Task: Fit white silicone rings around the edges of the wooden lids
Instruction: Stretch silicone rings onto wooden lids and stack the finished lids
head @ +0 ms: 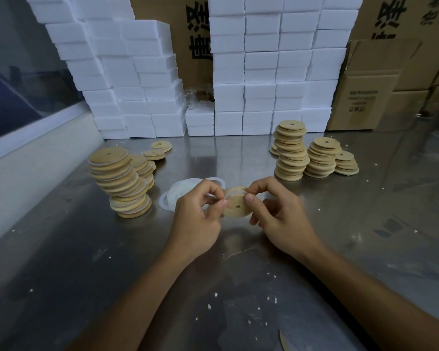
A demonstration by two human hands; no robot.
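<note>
Over the middle of the steel table (238,153), both hands meet around a single wooden lid (236,206), held up off the surface and tilted toward the camera, its small hole showing. Left hand (200,219) pinches at the lid's left edge with thumb and forefinger, where a thin white silicone ring (235,192) is stretched over the lid's upper rim; right hand (279,214) grips the right side, thumb pressed on the face, fingers curled behind. Just behind the left hand lies a loose heap of spare rings (180,192), flat on the metal. Off to the left, a leaning stack of ringed lids (119,181); to the right, well apart, three stacks of bare lids (314,153). White foam boxes (259,72) and cardboard cartons (365,92) wall off the back.
</note>
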